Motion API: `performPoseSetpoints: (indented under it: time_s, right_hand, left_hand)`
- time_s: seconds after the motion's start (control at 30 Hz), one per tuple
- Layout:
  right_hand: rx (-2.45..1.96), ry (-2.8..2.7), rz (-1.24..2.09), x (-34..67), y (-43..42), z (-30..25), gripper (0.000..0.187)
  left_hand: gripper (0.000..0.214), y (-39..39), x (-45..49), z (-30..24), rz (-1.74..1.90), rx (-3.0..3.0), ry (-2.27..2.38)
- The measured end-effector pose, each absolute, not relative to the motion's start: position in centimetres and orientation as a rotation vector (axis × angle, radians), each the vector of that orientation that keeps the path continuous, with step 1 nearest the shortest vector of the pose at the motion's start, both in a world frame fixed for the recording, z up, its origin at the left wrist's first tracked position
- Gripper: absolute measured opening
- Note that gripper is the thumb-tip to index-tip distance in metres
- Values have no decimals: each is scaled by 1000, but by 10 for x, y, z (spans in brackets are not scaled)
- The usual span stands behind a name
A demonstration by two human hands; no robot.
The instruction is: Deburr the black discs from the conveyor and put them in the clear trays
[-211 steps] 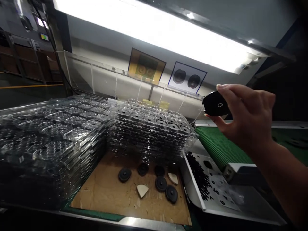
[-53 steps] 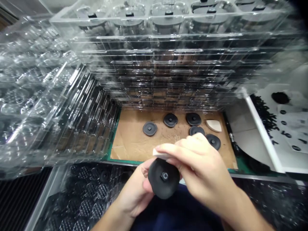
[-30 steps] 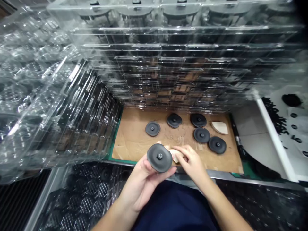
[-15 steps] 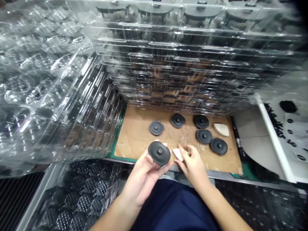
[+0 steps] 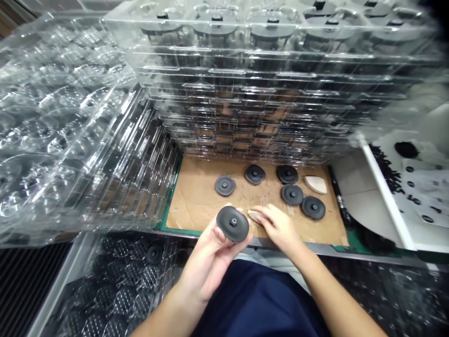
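My left hand [image 5: 210, 255] is closed round the edge of a black rounded disc [image 5: 240, 230] with a small raised square stub at its centre, face up. Just to its right, my right hand [image 5: 280, 229] pinches a small pale wedge-shaped pad [image 5: 254, 216], partly covered by the fingers. The pad is close to the disc's right edge; whether they touch I cannot tell. Beyond the hands, similar black discs lie stub up on a cardboard sheet [image 5: 191, 201], among them a grey-looking one [image 5: 225, 186] and one at the right [image 5: 313, 208].
A second pale pad [image 5: 315, 184] lies at the cardboard's right end. Tall stacks of clear plastic trays [image 5: 245, 75] rise behind and at the left [image 5: 70, 140]. A white bin [image 5: 389, 196] with small black parts stands right. A tray [image 5: 105, 290] holding a disc sits lower left.
My right hand has turned and shifted slightly up with the pale pad, which now shows less. My left hand holds the disc almost still. The camera view has shifted slightly.
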State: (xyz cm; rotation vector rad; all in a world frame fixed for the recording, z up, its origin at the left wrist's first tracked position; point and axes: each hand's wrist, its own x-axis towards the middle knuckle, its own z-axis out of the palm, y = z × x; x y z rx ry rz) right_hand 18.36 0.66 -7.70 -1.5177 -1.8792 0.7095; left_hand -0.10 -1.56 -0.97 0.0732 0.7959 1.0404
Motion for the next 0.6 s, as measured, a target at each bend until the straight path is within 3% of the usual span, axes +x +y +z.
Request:
performPoseSetpoints:
  time_s: [0.27, 0.37, 0.5, 0.6]
  right_hand:
    - [-1176, -1832, 787, 143, -4, 39, 23]
    - [-1169, -1984, 970, 139, -3, 46, 19]
    - [-1154, -1792, 712, 138, -3, 43, 25]
    - [-1072, -1815, 887, 142, -9, 45, 24]
  left_hand:
    - [54, -22, 10, -10, 1002, 179, 852]
    - [51, -22, 12, -8, 997, 197, 915]
    - [37, -21, 13, -1, 992, 244, 858]
    - [49, -21, 9, 2, 994, 226, 866]
